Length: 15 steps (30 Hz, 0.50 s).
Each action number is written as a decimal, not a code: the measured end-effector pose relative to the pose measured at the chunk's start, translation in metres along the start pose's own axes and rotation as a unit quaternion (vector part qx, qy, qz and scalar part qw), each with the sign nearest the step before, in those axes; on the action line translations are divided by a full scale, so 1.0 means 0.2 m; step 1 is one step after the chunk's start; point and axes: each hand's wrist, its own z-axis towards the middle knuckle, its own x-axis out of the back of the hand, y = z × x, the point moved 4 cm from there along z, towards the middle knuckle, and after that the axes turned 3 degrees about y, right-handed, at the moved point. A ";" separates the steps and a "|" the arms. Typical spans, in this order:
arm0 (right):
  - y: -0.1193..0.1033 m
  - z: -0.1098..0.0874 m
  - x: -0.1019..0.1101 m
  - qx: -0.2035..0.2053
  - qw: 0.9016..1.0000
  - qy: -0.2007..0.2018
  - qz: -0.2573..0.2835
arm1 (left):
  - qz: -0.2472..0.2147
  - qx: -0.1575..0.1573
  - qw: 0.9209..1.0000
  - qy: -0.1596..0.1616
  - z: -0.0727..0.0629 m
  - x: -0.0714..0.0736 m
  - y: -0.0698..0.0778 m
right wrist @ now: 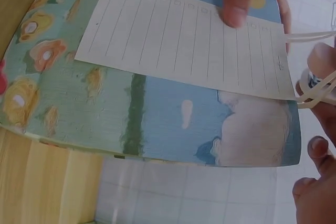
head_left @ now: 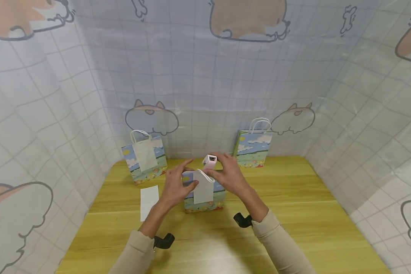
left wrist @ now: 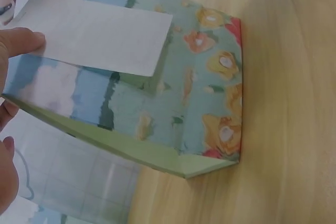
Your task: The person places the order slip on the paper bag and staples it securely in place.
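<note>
In the middle of the table stands a paper gift bag (head_left: 220, 198) with a painted sky-and-flowers print. A lined white paper sheet (right wrist: 173, 45) lies against its front, with a small staple-like mark near its top end. My left hand (head_left: 176, 185) pinches the bag's upper left part, thumb on the sheet and fingers behind. My right hand (head_left: 230, 176) holds a small pink-and-white stapler (head_left: 210, 162) over the bag's top edge, beside the white rope handles (head_left: 206, 176). In the wrist views the stapler is mostly hidden by the fingers.
Another printed bag (head_left: 161, 152) with a white sheet (head_left: 145, 155) on its front stands at the back left. A third bag (head_left: 252, 148) stands at the back right. One loose white sheet (head_left: 149, 201) lies on the wooden table (head_left: 294, 213) left of the middle bag.
</note>
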 end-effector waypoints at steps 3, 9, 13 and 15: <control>0.02 0.00 0.02 0.005 1.000 0.030 0.005 | 0.007 0.008 1.000 -0.002 -0.01 0.00 -0.02; 0.05 -0.02 0.05 0.000 0.997 0.081 0.013 | 0.033 0.022 0.999 -0.014 -0.05 -0.01 -0.07; 0.08 -0.03 0.08 0.006 0.995 0.104 0.007 | 0.062 0.050 0.996 -0.036 -0.07 0.00 -0.11; 0.10 -0.03 0.09 0.008 0.994 0.113 0.008 | 0.080 0.063 0.994 -0.050 -0.08 0.00 -0.13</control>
